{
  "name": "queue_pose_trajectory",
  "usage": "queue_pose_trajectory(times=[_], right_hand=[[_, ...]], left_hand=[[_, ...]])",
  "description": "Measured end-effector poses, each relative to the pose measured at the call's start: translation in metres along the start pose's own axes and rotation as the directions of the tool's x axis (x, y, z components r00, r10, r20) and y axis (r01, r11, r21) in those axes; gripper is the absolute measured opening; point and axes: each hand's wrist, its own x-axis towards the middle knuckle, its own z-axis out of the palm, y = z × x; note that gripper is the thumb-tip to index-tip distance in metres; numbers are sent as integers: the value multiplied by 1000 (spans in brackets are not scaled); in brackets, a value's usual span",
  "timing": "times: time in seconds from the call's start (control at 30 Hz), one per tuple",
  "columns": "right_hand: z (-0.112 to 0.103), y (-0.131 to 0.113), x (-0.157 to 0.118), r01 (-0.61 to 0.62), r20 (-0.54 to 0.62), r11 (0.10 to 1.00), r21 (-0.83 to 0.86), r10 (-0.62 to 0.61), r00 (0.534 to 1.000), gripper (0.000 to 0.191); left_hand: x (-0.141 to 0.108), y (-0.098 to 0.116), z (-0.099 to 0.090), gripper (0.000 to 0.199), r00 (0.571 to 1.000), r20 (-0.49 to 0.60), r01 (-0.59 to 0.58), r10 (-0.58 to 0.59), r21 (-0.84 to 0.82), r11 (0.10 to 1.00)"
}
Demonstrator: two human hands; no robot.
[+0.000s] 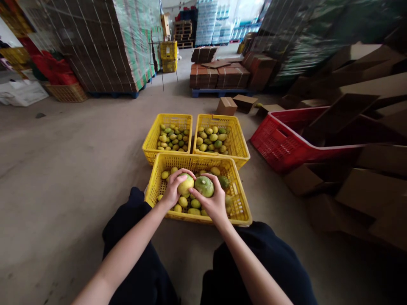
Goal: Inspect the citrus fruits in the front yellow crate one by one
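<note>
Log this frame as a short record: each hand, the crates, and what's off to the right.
left hand: holds a yellow-green fruit
right hand: holds a green fruit
near crate: yellow, more fruit inside, beneath both hands
far crates: two, yellow, side by side, left one and right one both holding fruit
right side: red crate, cardboard boxes beside it

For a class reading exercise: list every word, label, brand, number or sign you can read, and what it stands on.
No words, brands, numbers or signs can be read.
Stacked bottles at the back: any labels are too small and blurred.
Wrapped stack at left: any print is too blurred.
Front yellow crate, yellow-green fruit and green fruit: no lettering visible.
</note>
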Motion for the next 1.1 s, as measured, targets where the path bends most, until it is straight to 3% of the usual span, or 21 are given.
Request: queue_pose_trajectory(times=[0.1,0.17,0.3,0.47,0.6,0.67,0.77,0.83,0.9,1.1], right_hand=[[3,0,0,-16,4,1000,5,16,1000,48],[5,0,-1,-29,3,1000,7,29,1000,47],[10,2,0,-84,1,996,19,84,996,45],[13,5,5,-243,16,961,129,243,970,44],[12,5,9,-446,89,831,332,443,892,40],[11,5,10,-494,142,742,453,487,862,36],[9,3,13,-555,224,608,568,535,815,29],[8,2,14,-642,307,508,575,594,744,27],[9,2,16,-718,376,418,557,644,667,29],[7,7,18,-751,409,190,633,741,532,34]], left_hand=[[3,-5,0,16,998,-58,17,-17,-8,1000],[5,-8,-1,18,988,-127,79,-89,-81,994],[10,-13,-1,21,932,-242,203,-270,-268,942],[16,-15,-2,19,885,-307,245,-351,-334,910],[19,-12,0,18,857,-318,287,-406,-361,887],[20,-11,0,17,839,-320,313,-441,-378,871],[21,-9,-1,16,767,-341,390,-544,-426,817],[21,-10,-4,14,721,-346,436,-601,-448,780],[20,-12,-7,14,716,-336,439,-612,-464,769],[20,-9,-11,20,737,-335,351,-587,-552,756]])
